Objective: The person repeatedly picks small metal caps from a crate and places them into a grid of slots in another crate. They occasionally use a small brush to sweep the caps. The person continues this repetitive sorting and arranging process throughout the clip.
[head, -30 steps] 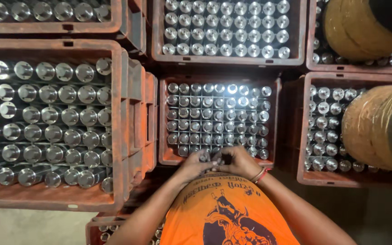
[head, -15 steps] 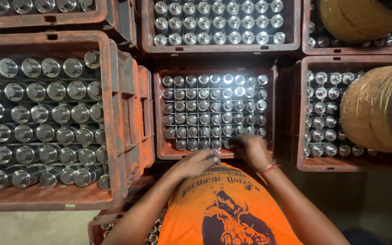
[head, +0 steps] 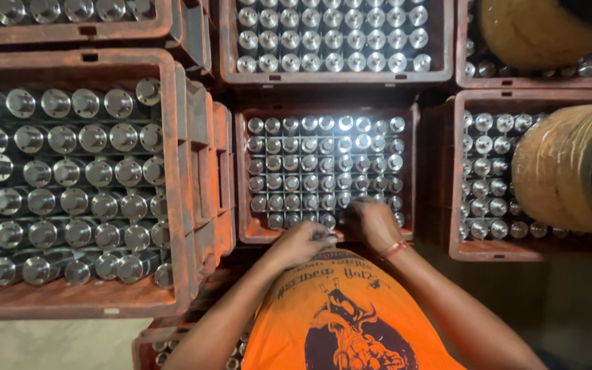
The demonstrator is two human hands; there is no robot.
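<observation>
A reddish-brown plastic crate (head: 243,179) stands right in front of me, filled with rows of upright shiny metal cylinders (head: 310,163). My left hand (head: 301,244) rests at the crate's near rim, its fingers curled around a shiny metal cylinder (head: 324,236). My right hand (head: 373,223), with a red thread on the wrist, reaches over the near rim into the front right rows. Its fingertips press down on a cylinder there, and the hand hides that piece. My orange shirt fills the bottom of the view.
A taller stack of crates (head: 173,171) with larger metal cylinders stands on the left. More filled crates lie beyond (head: 227,48) and to the right (head: 457,171). Two big wrapped brownish rolls (head: 563,171) lie on the right-hand crates. Another crate (head: 146,342) sits below my left arm.
My hands were together at the crate's near edge. The right hand has since reached forward into the front right rows, while the left hand stays at the rim with a cylinder.
</observation>
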